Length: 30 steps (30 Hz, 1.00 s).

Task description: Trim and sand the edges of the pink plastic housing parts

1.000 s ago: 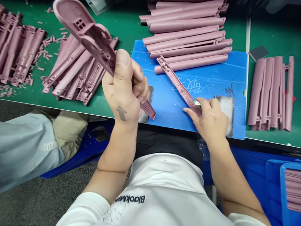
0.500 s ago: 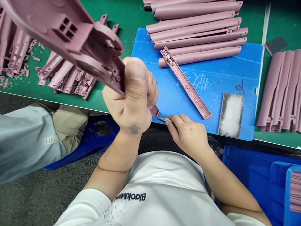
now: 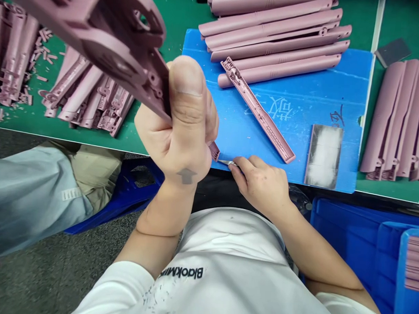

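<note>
My left hand point(image 3: 183, 119) is wrapped round a long pink plastic part point(image 3: 113, 48), raised close to the camera; its far end shows below the fist. My right hand point(image 3: 263, 182) pinches a small metal blade tool point(image 3: 226, 162), its tip at that lower end of the part. A slim pink shell point(image 3: 259, 110), open side up, lies diagonally on the blue sheet point(image 3: 231, 116). Its upper end rests by a row of pink shells point(image 3: 277, 70). A grey-white rectangular block point(image 3: 323, 156) lies on the right of the sheet.
Pink parts point(image 3: 91, 98) and scraps point(image 3: 42, 79) lie on the green table point(image 3: 127, 142) at the left. More shells point(image 3: 396, 117) and a dark flat piece point(image 3: 393, 52) are at the right. Blue crates point(image 3: 351, 244) stand lower right. A person's clothed legs point(image 3: 39, 192) show at the left.
The pink part in my left hand has shifted up and left, closer to the camera. The view has shifted slightly. My right hand keeps the blade at the part's lower end.
</note>
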Each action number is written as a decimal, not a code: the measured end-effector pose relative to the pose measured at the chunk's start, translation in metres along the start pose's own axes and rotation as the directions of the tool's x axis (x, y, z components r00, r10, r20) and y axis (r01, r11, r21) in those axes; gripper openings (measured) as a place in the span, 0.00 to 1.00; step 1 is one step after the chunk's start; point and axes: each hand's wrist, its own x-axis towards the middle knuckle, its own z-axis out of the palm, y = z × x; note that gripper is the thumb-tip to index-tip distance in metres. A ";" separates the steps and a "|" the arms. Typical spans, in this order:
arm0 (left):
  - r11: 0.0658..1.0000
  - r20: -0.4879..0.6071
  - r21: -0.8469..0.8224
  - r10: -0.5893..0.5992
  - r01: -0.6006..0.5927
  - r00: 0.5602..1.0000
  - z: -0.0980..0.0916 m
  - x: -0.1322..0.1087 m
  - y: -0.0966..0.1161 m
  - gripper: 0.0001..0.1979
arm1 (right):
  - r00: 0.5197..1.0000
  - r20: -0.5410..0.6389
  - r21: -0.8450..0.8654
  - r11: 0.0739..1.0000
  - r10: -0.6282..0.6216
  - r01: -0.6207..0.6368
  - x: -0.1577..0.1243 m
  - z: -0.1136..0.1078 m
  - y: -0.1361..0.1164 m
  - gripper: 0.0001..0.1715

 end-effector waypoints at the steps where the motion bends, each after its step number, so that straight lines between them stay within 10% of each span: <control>1: 1.000 -0.011 -0.015 -0.008 0.008 1.000 0.001 0.001 0.000 0.28 | 1.000 -0.007 -0.004 1.000 0.002 -0.002 0.000 0.001 0.000 0.29; 5: 0.995 -0.144 -0.087 -0.050 0.038 0.988 0.005 0.002 0.000 0.27 | 0.999 -0.034 -0.011 1.000 0.017 -0.017 0.002 0.003 0.000 0.30; 10: 0.999 0.013 -0.043 0.020 -0.019 1.000 0.001 0.005 -0.003 0.25 | 0.998 -0.056 -0.013 1.000 0.022 -0.023 0.003 0.005 0.000 0.29; 30: 1.000 -0.018 0.006 -0.004 0.004 1.000 0.005 0.008 0.000 0.26 | 0.999 -0.040 0.001 1.000 0.004 -0.004 0.010 0.002 0.009 0.31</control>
